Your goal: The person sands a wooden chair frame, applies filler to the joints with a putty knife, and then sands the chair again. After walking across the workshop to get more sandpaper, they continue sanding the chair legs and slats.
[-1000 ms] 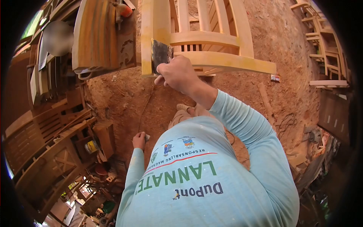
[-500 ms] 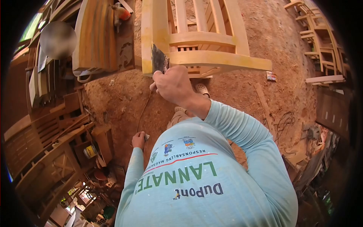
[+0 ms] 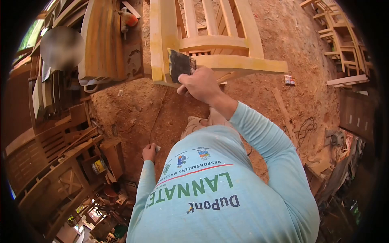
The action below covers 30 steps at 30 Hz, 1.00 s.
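Observation:
My right hand is closed around the handle of a putty knife. The knife's wide dark blade has yellowish smears along its edge and overlaps the corner of a pale wooden chair frame. Yellow patches mark the chair's bare wood near its corner post and along the curved rail. Low at my left side, my left hand has its fingers closed on a small pale piece, whose kind I cannot tell.
Reddish dirt ground lies under the chair. Stacked curved boards stand at the left, with an orange-topped tool beside them. More wooden furniture is at the right. Wooden panels and a yellow-labelled can sit lower left.
My right hand has moved right and slightly down with the putty knife, and more of the blade's flat face shows. My left hand stays nearly in place.

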### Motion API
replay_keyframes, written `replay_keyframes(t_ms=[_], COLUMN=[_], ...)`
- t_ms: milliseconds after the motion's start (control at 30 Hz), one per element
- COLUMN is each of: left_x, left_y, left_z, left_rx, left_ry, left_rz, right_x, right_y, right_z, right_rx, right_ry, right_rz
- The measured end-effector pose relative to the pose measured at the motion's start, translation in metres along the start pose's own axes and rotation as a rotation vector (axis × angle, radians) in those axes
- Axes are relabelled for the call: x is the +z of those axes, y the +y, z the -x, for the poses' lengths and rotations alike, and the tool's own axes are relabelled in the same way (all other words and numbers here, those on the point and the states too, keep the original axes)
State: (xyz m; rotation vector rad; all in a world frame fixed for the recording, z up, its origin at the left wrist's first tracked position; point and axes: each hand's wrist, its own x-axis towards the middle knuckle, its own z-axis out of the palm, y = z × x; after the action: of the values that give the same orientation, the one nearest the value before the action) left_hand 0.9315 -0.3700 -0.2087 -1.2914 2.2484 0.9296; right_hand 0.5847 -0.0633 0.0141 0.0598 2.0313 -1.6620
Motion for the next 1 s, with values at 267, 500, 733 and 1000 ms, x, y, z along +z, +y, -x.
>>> replay_keyframes(t_ms=[267,500,733,1000], left_x=[-0.003,0.005,0.005,0.014], left_y=[-0.018,-0.031,-0.015,-0.018], left_z=[0.017,0.017,0.020,0.009], left_rx=[0.034,-0.008,-0.038,-0.009], left_ry=[-0.013,-0.014,-0.024,-0.009], left_rz=[-0.013,-0.008,0.007,0.047], right_x=[0.010,0.004,0.007,0.002], right_y=[0.021,0.005,0.008,-0.002], right_z=[-0.043,-0.035,-0.025,0.004], right_rx=[-0.157,0.086,0.019,-0.285], right_ry=[-0.141,-0.179,-0.173,-0.221], right_rz=[-0.100,-0.260,-0.156,0.155])
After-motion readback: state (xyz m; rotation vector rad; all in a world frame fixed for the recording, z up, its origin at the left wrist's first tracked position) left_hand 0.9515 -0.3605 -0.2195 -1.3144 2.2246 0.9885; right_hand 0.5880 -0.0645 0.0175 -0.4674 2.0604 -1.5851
